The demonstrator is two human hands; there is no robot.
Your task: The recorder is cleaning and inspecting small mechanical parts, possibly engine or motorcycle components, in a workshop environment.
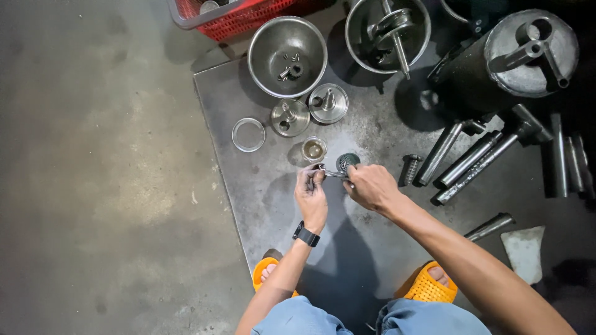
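My left hand [311, 193], with a black watch on the wrist, pinches one end of a small shiny metal part [333, 173] over a grey metal plate [261, 180] on the floor. My right hand [371, 186] grips the other end of the same part. Just beyond the hands sit a round perforated metal disc [347, 161] and a small glass cup [314, 149] of yellowish liquid.
Farther back are two steel bowls [287, 56] [387, 32] with small parts, two round metal caps [290, 118] [328, 103], a clear ring [248, 134], a red basket [230, 13]. Right: a black cylinder [503, 62], several steel shafts [472, 162], a bolt [411, 167], a rag [525, 251].
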